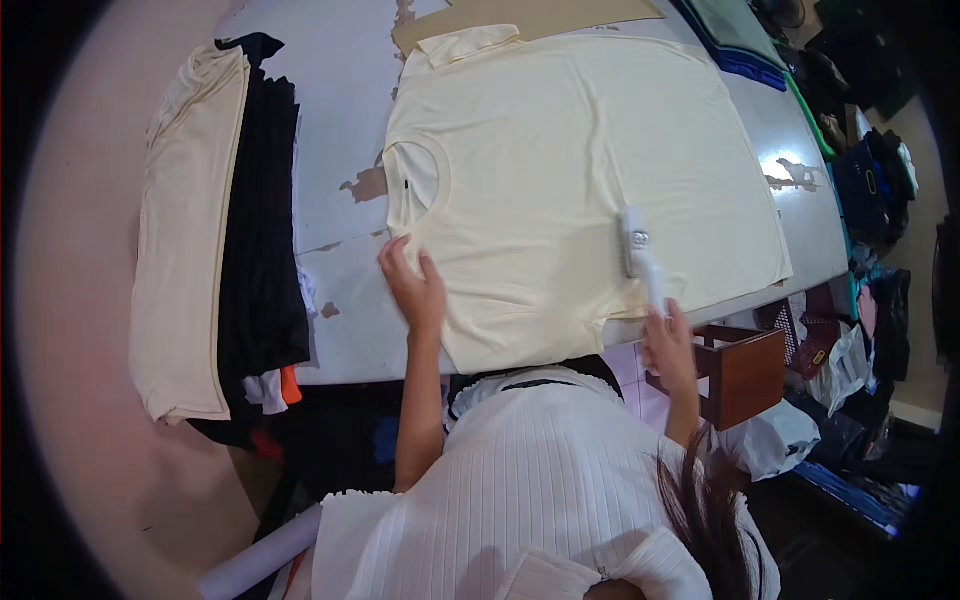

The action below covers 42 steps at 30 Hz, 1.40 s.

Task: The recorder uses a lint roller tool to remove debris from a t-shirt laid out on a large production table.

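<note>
A pale cream T-shirt (525, 172) lies spread on the table, with its round collar to the left and its hem to the right. My left hand (416, 289) rests on the shoulder just below the collar, thumb and fingers apart. In my right hand (669, 341) is the handle of a white tool that looks like a lint brush (636, 241). Its head is against the shirt's lower right part, beside a long loose crease. The near sleeve hangs towards me at the table edge; the far sleeve lies folded up at the back.
Folded cream clothes (191, 232) and black clothes (262, 225) are stacked on the left. Brown cardboard (540, 19) lies behind the shirt. Folded green and blue garments (739, 37) sit at the back right. A brown wooden stool (742, 375) stands below the table's right edge.
</note>
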### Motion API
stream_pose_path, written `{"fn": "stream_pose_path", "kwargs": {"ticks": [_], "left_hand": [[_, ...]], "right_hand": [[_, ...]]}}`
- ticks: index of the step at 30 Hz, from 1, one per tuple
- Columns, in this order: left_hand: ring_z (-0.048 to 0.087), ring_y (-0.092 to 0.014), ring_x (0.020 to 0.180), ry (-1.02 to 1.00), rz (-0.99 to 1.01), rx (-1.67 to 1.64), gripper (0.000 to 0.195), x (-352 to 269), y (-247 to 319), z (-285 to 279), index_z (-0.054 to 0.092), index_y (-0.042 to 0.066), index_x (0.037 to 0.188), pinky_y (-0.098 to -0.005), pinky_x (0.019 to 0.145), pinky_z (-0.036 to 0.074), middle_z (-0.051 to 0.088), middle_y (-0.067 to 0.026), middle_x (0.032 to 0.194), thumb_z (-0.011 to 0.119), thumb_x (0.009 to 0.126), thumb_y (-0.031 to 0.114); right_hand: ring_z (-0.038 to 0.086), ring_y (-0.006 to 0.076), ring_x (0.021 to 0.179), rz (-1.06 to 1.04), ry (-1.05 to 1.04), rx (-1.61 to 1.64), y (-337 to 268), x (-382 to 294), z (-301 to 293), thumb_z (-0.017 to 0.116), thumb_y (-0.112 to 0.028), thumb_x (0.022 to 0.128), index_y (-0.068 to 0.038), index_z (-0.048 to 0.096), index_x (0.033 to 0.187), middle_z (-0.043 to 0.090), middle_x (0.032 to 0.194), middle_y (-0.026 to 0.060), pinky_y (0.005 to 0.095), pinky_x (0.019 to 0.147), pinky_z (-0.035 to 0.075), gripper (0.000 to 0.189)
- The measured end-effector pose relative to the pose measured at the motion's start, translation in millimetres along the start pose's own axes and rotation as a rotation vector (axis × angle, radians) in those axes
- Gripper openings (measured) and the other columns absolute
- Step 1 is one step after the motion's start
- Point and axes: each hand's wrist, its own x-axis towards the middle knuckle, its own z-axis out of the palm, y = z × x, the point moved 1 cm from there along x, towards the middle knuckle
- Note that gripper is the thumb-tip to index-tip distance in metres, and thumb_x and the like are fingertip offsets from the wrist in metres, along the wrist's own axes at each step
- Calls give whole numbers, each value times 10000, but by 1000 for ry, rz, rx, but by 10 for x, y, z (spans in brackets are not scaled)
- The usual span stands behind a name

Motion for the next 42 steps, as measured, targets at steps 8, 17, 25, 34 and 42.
{"fn": "stream_pose_path", "kwargs": {"ticks": [8,17,25,34,42], "left_hand": [[171,-291,1306,-451,27,383,539,-42,37,268,253,14,1331,-440,1052,128,194,-142,1412,396,884,279],[147,-300,1313,-472,-2,319,542,-47,1,234,259,24,1334,-453,1055,92,187,-144,1415,411,878,275],[102,-277,1328,-481,-103,441,559,41,-117,79,205,-9,1343,-506,1043,49,155,-148,1424,354,893,287],[117,-258,1328,-374,-89,428,520,-5,-170,119,242,-14,1331,-488,1045,80,179,-140,1421,347,888,236],[138,-307,1315,-319,-117,390,559,-4,-172,103,211,-50,1325,-437,1055,116,164,-205,1405,386,870,224]], "right_hand": [[446,78,411,-35,-332,-299,174,120,438,577,-236,835,-11,512,866,486,540,12,246,364,337,237],[346,46,333,-129,540,-72,-9,174,-707,494,-251,881,-52,461,872,387,484,-26,203,283,259,201],[471,89,431,-364,-522,-328,-156,295,1095,556,-254,851,-13,517,917,495,540,30,257,388,368,253],[547,260,478,-343,-84,-480,-518,854,1103,550,-287,840,53,516,899,526,529,172,358,457,407,347],[510,150,422,-307,-509,-567,-513,894,1299,554,-324,840,11,537,887,536,562,99,299,399,407,338]]}}
